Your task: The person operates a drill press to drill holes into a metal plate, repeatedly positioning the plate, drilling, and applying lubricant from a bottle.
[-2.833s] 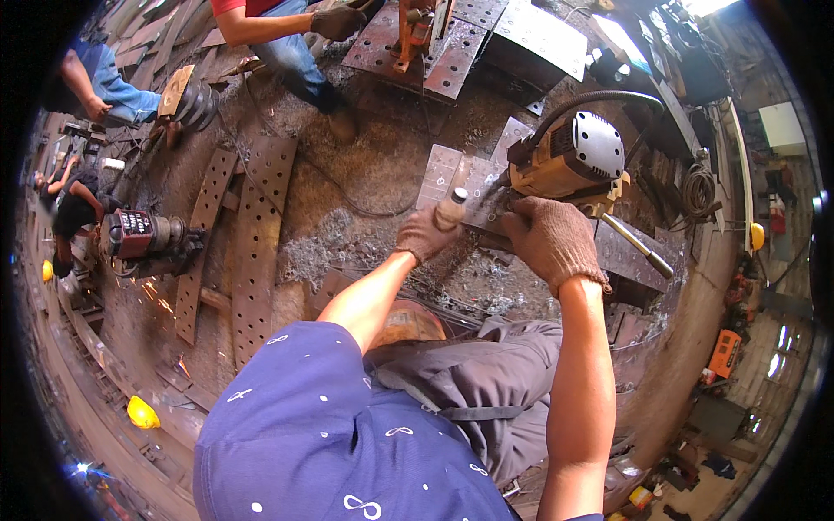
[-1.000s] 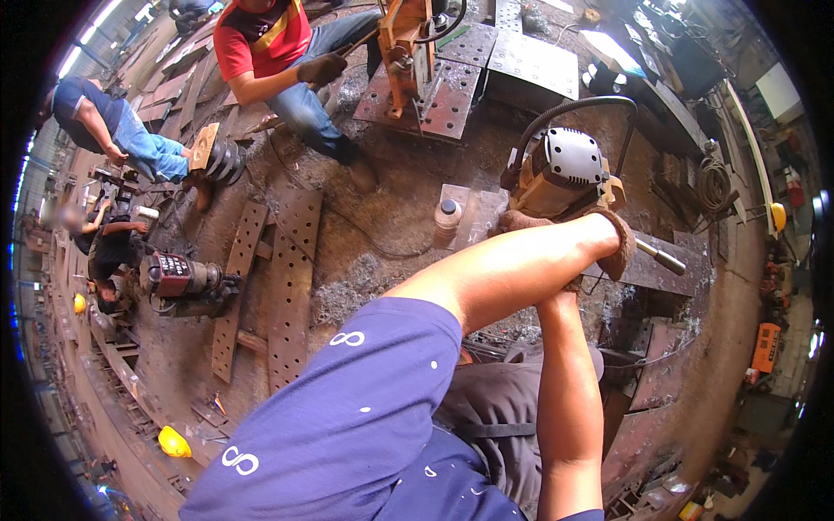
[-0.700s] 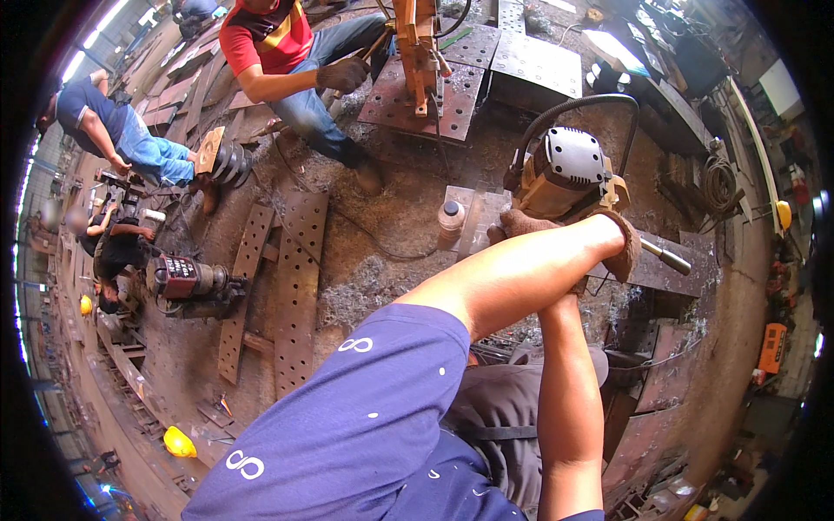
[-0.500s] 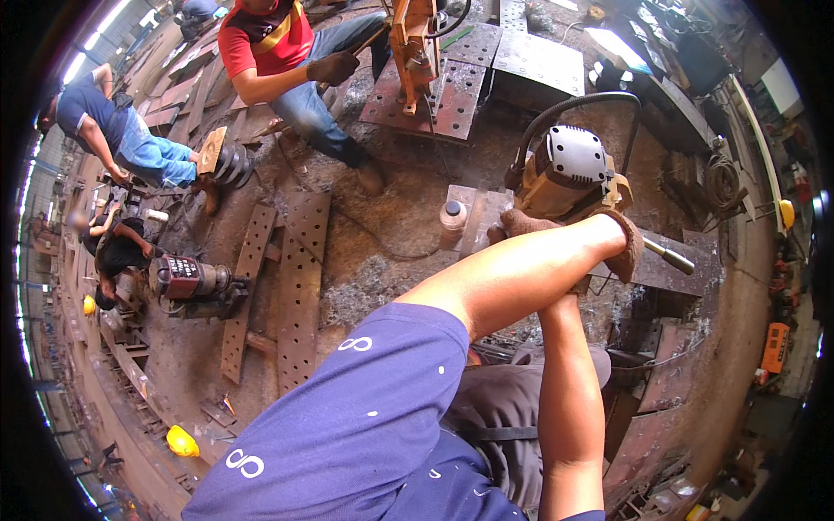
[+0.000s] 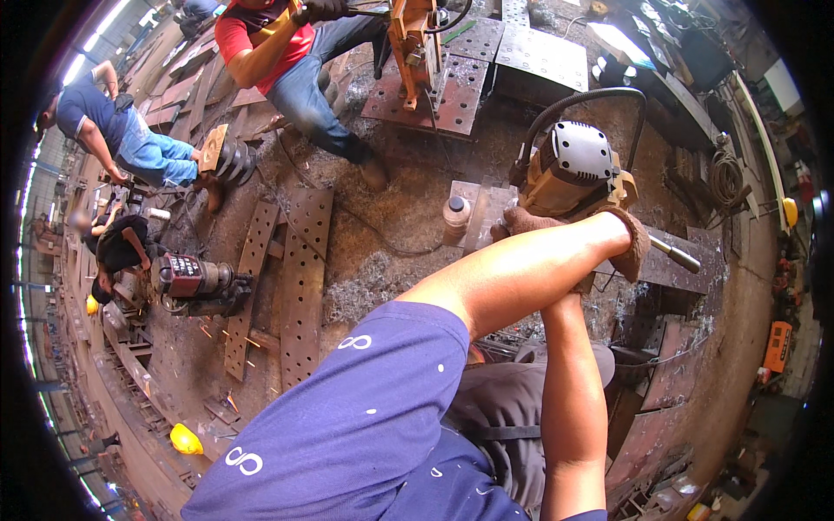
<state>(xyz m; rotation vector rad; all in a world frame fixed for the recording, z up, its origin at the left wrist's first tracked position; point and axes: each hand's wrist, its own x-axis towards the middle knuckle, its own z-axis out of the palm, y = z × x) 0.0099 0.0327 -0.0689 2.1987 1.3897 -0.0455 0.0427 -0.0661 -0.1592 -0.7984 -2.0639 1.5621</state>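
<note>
"Where's the drill [image 5: 566,178]?"
"Ahead of the person, over the plate [image 5: 492,207]."
"Any container?"
"A bottle [image 5: 455,224], capped and upright at the plate's left end (its wall is cloudy, so I can't tell what's inside)."
"And the fingers?"
"The left hand [image 5: 625,245], its forearm crossed above the right one, is at the drill's right side, fingers hidden. The right hand [image 5: 532,222], gloved, is by the drill's near side; I can't tell its fingers' spread or grip."
</note>
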